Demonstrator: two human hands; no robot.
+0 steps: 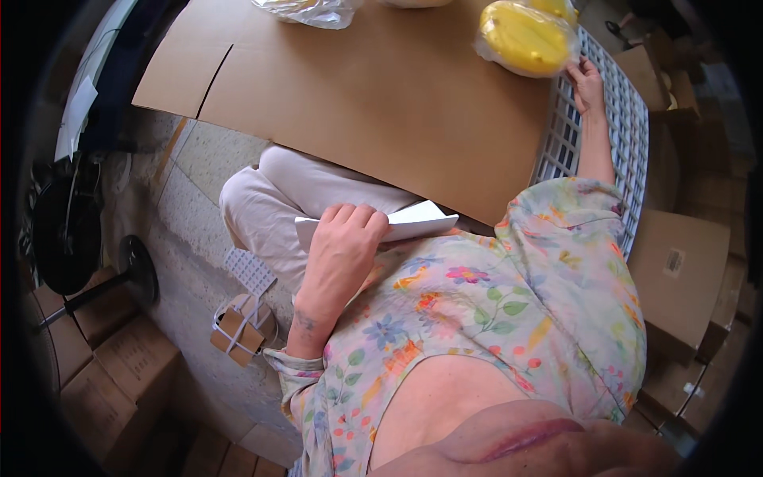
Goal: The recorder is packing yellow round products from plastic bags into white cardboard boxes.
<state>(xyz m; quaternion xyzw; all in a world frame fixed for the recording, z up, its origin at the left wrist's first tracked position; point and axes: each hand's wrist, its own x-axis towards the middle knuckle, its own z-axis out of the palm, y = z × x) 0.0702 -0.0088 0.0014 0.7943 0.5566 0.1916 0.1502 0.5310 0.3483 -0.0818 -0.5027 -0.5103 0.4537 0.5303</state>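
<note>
In my lap, my left hand (346, 234) is closed over the edge of a folded white card (417, 219), fingers curled round its top. Out at the far right, my right hand (586, 86) pinches the lower right corner of a clear plastic bag, and inside it is a rounded bright yellow item (524, 38). The bag rests at the right edge of a flat brown cardboard sheet (381, 95). What the yellow item is, I cannot make out. Part of a second yellow piece (560, 8) shows behind it.
Another clear bag (310, 11) lies at the sheet's far edge. A grey plastic grid (624, 111) runs along the right, with cardboard boxes (675, 270) beyond. On the left are a black round-based stand (141, 270), stacked cartons (119, 374) and a small strapped cardboard piece (237, 334) on the floor.
</note>
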